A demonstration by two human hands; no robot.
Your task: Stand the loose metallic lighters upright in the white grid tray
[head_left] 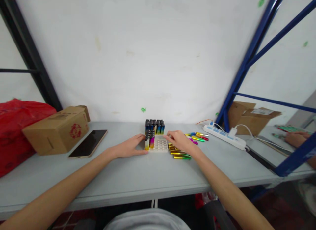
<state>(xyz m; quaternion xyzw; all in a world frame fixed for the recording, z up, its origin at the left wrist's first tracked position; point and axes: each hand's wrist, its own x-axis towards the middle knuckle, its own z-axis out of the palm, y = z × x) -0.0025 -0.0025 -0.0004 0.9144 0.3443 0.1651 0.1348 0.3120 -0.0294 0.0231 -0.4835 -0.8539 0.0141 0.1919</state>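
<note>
head view. at the centre of the frame, a white tray (161,146) with rows of round holes lies on the grey table (138,180). dark-topped, shiny coloured tubes (152,143) stand upright in its left part; its right part shows bare holes. just behind, a block of similar upright tubes (155,127) stands in close rows, mostly dark and blue.

the left hand (132,146), left of centre, is partly spread, thumb and fingers well apart, set beside the tray's left edge and the standing tubes; it does not close round anything visible. the right hand (178,140), right of centre, is bent, with its thumb near the tray's upper right; whether its fingers grip something cannot be told. loose gold and green tubes (182,156) lie below and beside it, and further multicoloured tubes (201,137) lie beyond it to the right.

at the left of the frame: a phone (89,143) lying flat, a brown carton (58,129) and a red bag (19,134). at the right: a white power strip (223,136) with a plug in it, a blue metal frame (243,71), an open cardboard box (254,119) and, at the far edge, a co-worker's hand (296,139), blurred.
</note>
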